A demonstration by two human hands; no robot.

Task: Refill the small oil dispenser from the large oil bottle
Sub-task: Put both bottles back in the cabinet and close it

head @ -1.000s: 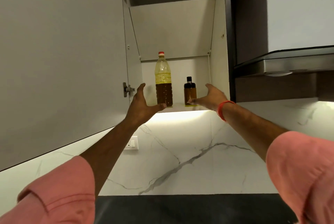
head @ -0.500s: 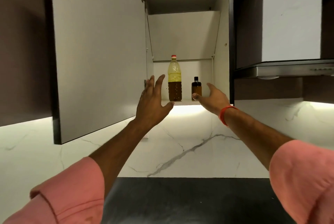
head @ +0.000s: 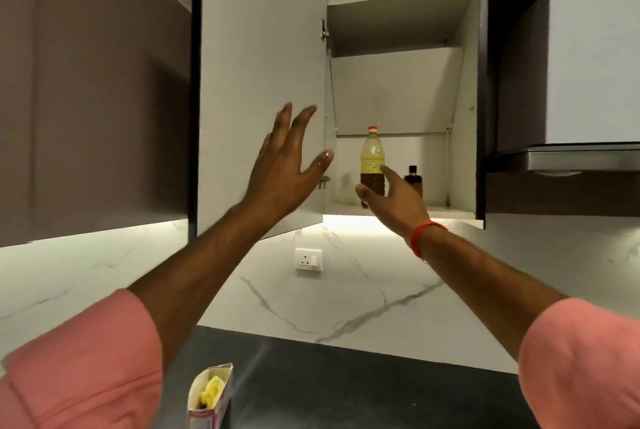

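Retrieval step: right grip (head: 393,198), open at frame centre, closes around large oil bottle (head: 372,165) low on its body; left grip (head: 289,165), open, takes small oil dispenser (head: 413,179).

Two bottles (head: 372,165), two hands (head: 282,168)

Large oil bottle (head: 372,165) upright, red cap, on cabinet shelf, small dark oil dispenser (head: 413,178) just right
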